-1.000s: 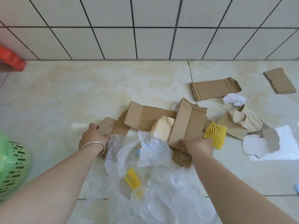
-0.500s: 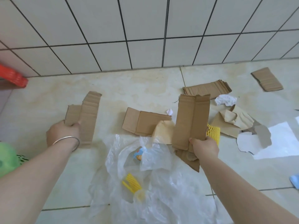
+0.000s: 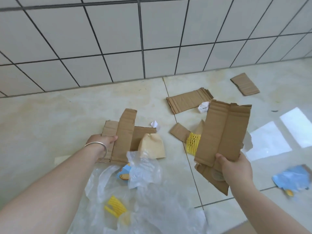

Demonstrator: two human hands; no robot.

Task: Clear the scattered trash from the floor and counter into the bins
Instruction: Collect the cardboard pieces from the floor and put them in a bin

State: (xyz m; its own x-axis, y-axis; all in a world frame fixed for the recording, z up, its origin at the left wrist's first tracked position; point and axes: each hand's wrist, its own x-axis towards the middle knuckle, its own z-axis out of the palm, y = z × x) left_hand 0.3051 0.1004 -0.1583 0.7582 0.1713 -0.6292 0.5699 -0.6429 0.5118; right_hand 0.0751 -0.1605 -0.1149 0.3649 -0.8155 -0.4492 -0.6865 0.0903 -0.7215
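My left hand (image 3: 101, 141) grips a stepped piece of brown cardboard (image 3: 123, 132), held upright over another flat cardboard piece lying on the floor. My right hand (image 3: 234, 168) holds a larger creased cardboard sheet (image 3: 222, 130) lifted above the floor, with a second torn cardboard piece (image 3: 211, 176) hanging under it. A yellow foam net (image 3: 193, 143) lies on the floor just behind that sheet. Crumpled clear plastic (image 3: 145, 173) spreads between my arms, with another yellow foam net (image 3: 115, 206) and a small blue carton (image 3: 124, 173) in it.
More cardboard lies by the wall: a ribbed piece (image 3: 187, 101) and a small one (image 3: 244, 84). A crumpled white paper (image 3: 203, 107), a tan paper bag (image 3: 152, 146) and a blue wrapper (image 3: 292, 180) lie on the tiled floor. A white tiled wall (image 3: 152, 39) stands behind. No bin is in view.
Both hands have lifted their cardboard pieces off the floor. My left hand went left and came back toward the middle; my right hand swung right. The view turned right, losing the green basket.
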